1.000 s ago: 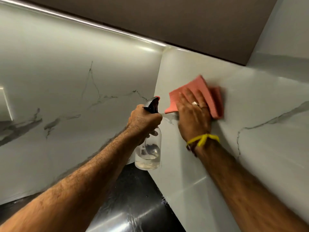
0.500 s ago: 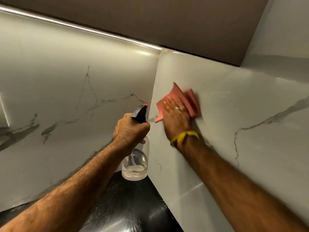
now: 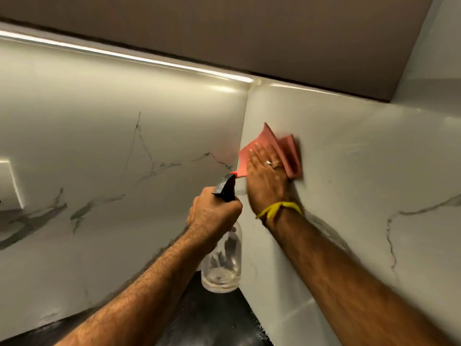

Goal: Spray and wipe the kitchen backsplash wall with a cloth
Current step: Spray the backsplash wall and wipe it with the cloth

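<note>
Against marble backsplash: folded pink cloth, flattened.

My right hand lies flat on the cloth, which sits between my fingers and the backsplash wall, just right of the corner. Left of those fingers, my left hand holds the spray bottle above the bench. The cabinet hangs over both.
</note>
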